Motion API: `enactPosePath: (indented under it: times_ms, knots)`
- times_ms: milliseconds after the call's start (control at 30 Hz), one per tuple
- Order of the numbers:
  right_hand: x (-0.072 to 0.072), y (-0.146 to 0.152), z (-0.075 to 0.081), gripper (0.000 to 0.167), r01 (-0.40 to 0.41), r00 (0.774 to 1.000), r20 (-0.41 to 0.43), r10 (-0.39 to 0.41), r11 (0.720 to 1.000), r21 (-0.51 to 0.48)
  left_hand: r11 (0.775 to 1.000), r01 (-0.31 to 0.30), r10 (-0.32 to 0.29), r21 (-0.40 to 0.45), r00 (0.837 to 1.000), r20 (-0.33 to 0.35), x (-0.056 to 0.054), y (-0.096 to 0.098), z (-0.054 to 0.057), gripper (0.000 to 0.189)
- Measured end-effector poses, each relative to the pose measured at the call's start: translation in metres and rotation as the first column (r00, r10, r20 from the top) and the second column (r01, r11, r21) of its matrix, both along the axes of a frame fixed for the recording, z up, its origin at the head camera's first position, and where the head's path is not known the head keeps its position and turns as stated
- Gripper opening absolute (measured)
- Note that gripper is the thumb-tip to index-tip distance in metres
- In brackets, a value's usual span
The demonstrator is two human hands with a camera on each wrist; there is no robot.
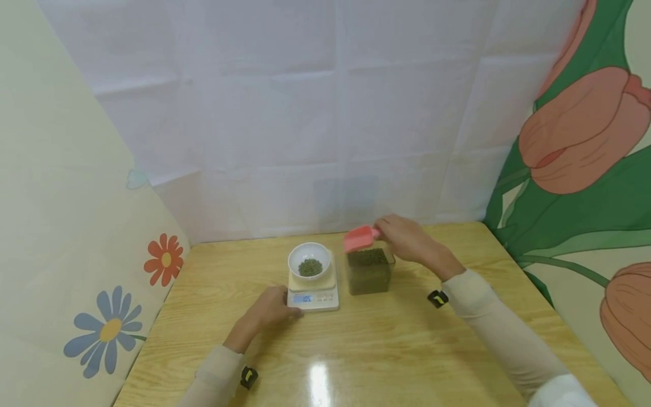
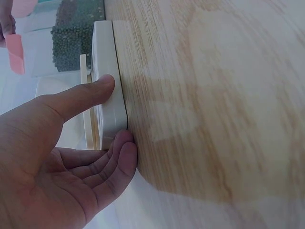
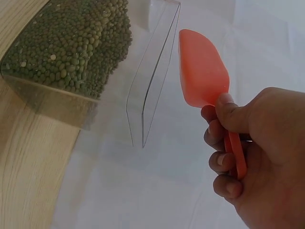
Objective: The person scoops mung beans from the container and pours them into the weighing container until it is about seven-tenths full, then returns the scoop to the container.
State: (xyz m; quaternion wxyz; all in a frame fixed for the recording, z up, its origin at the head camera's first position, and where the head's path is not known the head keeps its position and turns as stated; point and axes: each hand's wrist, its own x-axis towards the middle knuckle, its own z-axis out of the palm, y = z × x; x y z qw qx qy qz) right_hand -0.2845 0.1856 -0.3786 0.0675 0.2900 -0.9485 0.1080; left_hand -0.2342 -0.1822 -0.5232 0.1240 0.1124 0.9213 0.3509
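Note:
A white kitchen scale (image 1: 328, 301) stands on the table, bearing a white bowl (image 1: 296, 257) with green mung beans (image 1: 310, 268) in its bottom. Its lit display shows digits like 105. My left hand (image 1: 272, 308) holds the scale's front left corner, thumb on the front edge and curled fingers against the side, as the left wrist view (image 2: 71, 152) shows. A pink scoop (image 3: 202, 69) is gripped by its handle in my right hand (image 3: 267, 138). The scoop hangs over a clear container (image 1: 369, 282) of mung beans (image 3: 71, 47), right of the scale; no beans show in it.
The wooden table (image 1: 366, 356) meets a white cloth backdrop (image 1: 285, 141) just behind the scale and container. Flower-printed panels (image 1: 585, 226) stand at both sides. The container's clear wall (image 3: 152, 76) rises above the beans, near the scoop.

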Motion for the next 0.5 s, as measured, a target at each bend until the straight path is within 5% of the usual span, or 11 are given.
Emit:
enactPosePath:
  times_ms: [500]
  knots:
    - [0.002,0.015,0.003,0.02,0.022,1.0,-0.021,-0.021,0.999,0.047,1.0,-0.008,0.008,-0.008,1.0,0.004,0.001,0.0,0.002,0.038]
